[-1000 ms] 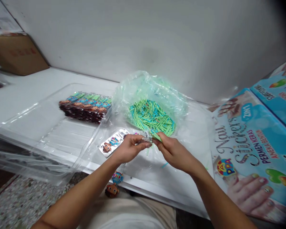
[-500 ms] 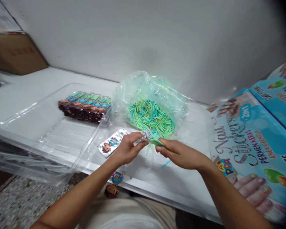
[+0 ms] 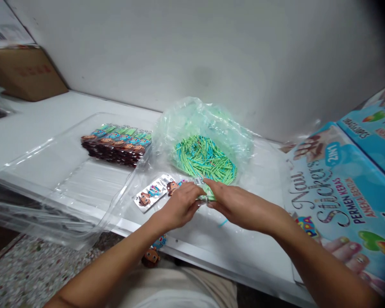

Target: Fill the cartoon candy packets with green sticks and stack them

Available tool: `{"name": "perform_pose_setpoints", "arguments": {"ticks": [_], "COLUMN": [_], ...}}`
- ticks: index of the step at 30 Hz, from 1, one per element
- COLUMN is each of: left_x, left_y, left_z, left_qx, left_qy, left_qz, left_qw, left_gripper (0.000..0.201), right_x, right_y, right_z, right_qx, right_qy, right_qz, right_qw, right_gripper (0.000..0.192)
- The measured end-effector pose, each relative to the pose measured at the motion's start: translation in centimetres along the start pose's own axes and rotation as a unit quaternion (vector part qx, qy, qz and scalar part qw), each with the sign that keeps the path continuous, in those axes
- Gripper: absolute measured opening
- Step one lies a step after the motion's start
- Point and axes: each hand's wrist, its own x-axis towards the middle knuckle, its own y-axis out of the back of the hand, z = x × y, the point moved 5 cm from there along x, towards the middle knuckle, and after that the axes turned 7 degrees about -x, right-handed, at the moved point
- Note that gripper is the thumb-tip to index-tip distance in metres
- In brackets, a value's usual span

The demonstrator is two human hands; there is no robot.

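We pinch a small clear packet [image 3: 199, 183] with a thin green stick [image 3: 208, 197] between left hand [image 3: 179, 205] and right hand [image 3: 234, 205], low over the bench [image 3: 35, 124] near the stick bag [image 3: 205, 141]; light, crinkly, slippery film, so each grip clenches its end.

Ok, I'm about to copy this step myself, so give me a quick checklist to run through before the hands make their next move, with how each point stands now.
1. Both hands meet on the piece: ok. The left hand and right hand pinch a small clear sleeve with a green stick.
2. Stick fully inside the sleeve: cannot tell, the fingers hide it.
3. Stick supply in reach: ok, the open bag of sticks lies just behind the hands.
4. Next printed card at hand: ok, a card lies beside the left hand.
5. Finished stack out of the way: ok, the packets sit apart to the left.
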Motion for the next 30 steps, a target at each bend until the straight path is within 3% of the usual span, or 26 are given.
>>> {"name": "perform_pose_setpoints", "arguments": {"ticks": [4, 10, 12, 15, 18, 22, 25, 30], "left_x": [0.2, 0.4, 0.2, -0.1, -0.1, 0.1, 0.0, -0.3], "left_y": [0.5, 0.3, 0.7, 2.0, 3.4, 4.1, 4.0, 3.9], "left_z": [0.0, 1.5, 1.6, 1.5, 1.6, 1.9, 2.0, 2.2], "left_qx": [-0.102, -0.225, -0.268, -0.378, -0.450, -0.476, -0.486, -0.499], "left_qy": [0.078, 0.112, 0.136, 0.169, 0.160, 0.159, 0.165, 0.176], "left_qz": [0.042, 0.037, 0.060, 0.135, 0.203, 0.245, 0.254, 0.254], "left_qw": [0.991, 0.967, 0.952, 0.900, 0.855, 0.830, 0.820, 0.809], "left_gripper": [0.016, 0.013, 0.015, 0.031, 0.033, 0.029, 0.038, 0.049], "right_x": [0.3, 1.7, 1.5, 0.9, 1.0, 1.5, 1.3, 0.9], "right_y": [1.3, 1.7, 2.1, 1.9, -0.5, -3.4, -3.3, -2.9], "right_z": [-1.2, -4.5, -4.5, -2.9, -2.2, -3.6, -4.2, -3.9], "right_qx": [0.015, 0.006, 0.072, 0.226, 0.340, 0.421, 0.436, 0.471], "right_qy": [0.009, 0.024, 0.034, -0.015, -0.052, -0.013, -0.009, -0.063], "right_qz": [0.108, 0.227, 0.275, 0.336, 0.278, 0.148, 0.149, 0.195], "right_qw": [0.994, 0.974, 0.958, 0.914, 0.897, 0.895, 0.887, 0.858], "right_gripper": [0.062, 0.060, 0.060, 0.059, 0.052, 0.028, 0.022, 0.023]}}
